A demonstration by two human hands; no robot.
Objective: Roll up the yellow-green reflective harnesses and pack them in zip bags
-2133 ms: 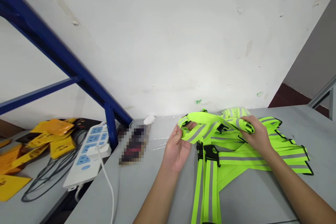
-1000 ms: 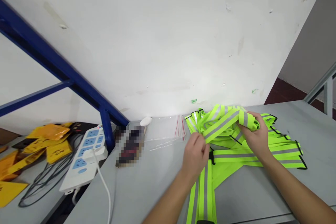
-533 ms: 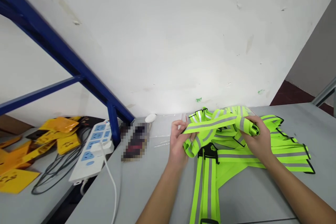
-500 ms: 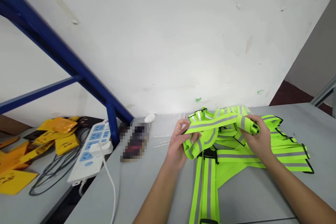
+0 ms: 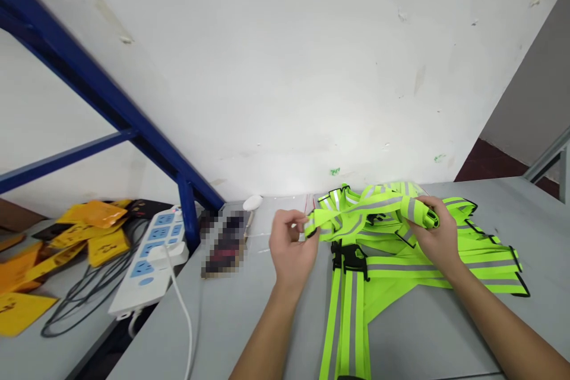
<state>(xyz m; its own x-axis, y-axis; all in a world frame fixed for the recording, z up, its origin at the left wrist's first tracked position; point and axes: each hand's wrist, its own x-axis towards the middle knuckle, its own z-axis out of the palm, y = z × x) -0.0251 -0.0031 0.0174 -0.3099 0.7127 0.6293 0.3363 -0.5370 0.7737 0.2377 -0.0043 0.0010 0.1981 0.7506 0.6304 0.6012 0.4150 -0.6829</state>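
A neon-green reflective strap [image 5: 376, 205] with a grey stripe stretches between my hands above the table. My left hand [image 5: 291, 249] pinches its free end, where a dark edge shows between thumb and fingers. At the other end, my right hand [image 5: 436, 231] is closed round a rolled-up part of the strap [image 5: 414, 211]. Below lies a pile of similar reflective straps [image 5: 467, 261], with black sliders along their ends. A black buckle [image 5: 354, 257] sits on straps that run down toward the table's near side.
A white power strip [image 5: 146, 267] with a plugged-in cable lies left, beside a blue metal frame [image 5: 189, 214]. Yellow and orange packets [image 5: 107, 243] and dark cables are further left. A white oval object [image 5: 252, 202] and a pixelated item [image 5: 226, 243] rest near the white wall [image 5: 289, 83].
My left hand has slid left along the strap to its end, and the loop that hung there is pulled out. My right hand keeps the roll in nearly the same place.
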